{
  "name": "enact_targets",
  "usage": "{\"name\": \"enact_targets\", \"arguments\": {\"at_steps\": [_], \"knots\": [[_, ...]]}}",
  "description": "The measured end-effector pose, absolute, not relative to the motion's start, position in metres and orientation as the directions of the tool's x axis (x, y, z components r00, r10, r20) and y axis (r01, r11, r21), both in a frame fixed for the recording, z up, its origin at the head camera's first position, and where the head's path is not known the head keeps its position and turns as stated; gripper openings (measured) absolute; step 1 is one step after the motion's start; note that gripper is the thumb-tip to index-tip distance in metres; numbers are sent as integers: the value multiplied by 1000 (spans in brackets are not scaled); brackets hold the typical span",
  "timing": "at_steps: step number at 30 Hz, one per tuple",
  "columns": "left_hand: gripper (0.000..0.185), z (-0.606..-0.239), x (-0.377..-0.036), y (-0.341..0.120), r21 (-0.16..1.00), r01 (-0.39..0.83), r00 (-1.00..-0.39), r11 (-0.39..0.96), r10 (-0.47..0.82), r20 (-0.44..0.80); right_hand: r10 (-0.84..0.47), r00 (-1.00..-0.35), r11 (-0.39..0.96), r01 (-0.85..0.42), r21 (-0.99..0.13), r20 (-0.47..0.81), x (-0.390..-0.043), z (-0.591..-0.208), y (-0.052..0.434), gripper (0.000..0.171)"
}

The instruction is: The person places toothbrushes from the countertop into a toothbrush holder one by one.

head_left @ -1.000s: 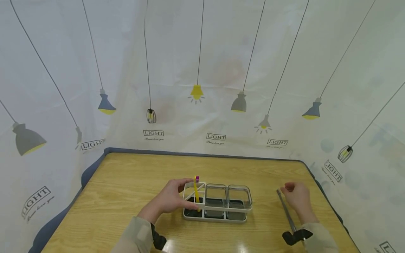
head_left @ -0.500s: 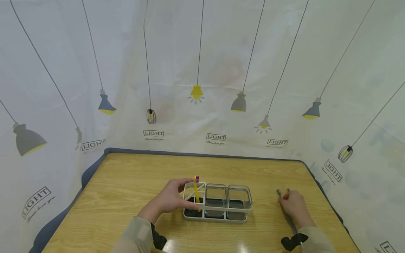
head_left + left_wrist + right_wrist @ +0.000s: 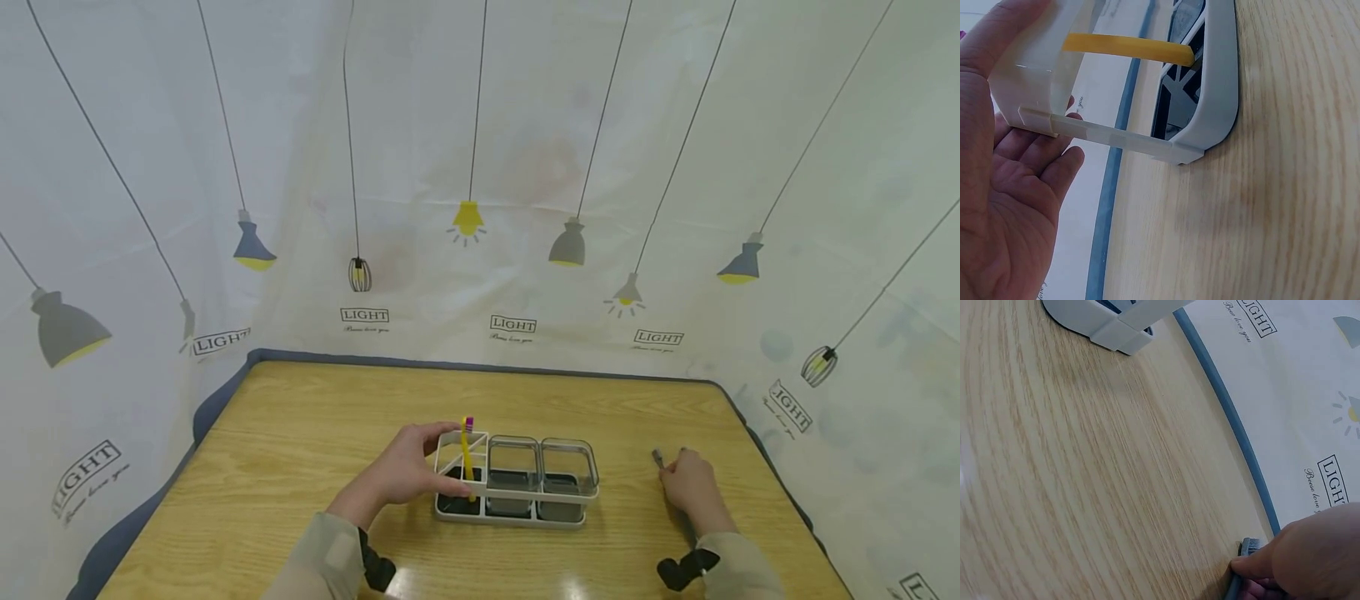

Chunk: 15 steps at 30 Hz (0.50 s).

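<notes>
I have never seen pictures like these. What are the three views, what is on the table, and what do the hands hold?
A person works with bare hands and wears three cameras. The wide picture comes from the head; the two close ones come from the wrists. On the table stands a white rack with a yellow toothbrush in its left compartment. The left hand rests on the rack's left end. The right hand has a grip on a grey toothbrush lying on the table.

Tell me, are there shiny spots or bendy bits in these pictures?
Head view: white glare on the table near the front edge, and the curtain's lamp cords splay outward, a wide-lens bend. Left wrist view: the left hand looks huge and soft. Right wrist view: even light, no glare.
</notes>
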<state>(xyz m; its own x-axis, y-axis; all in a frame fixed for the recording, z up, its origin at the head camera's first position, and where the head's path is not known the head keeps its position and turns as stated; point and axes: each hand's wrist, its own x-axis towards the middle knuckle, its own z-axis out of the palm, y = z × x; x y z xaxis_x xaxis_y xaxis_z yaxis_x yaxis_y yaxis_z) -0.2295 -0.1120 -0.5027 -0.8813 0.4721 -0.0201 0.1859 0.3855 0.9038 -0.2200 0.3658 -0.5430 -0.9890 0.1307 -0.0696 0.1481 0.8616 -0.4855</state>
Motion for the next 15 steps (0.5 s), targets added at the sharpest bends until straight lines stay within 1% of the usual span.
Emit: {"name": "enact_targets", "arguments": {"at_steps": [3,7,15], "knots": [[100,-503,-230,-112,905,187,-880,382,475,-19,137,-988,853,152,-499,-65,-219,-544,366,21],[100,-503,-230,-112,906,190,-878,379,478,-16,141,-988,839,151,-523,-59,-218,-545,366,30],[100,-505,-231,-112,902,194,-879,387,476,-15,153,-987,800,154,-580,-51,-215,-540,365,37]]}}
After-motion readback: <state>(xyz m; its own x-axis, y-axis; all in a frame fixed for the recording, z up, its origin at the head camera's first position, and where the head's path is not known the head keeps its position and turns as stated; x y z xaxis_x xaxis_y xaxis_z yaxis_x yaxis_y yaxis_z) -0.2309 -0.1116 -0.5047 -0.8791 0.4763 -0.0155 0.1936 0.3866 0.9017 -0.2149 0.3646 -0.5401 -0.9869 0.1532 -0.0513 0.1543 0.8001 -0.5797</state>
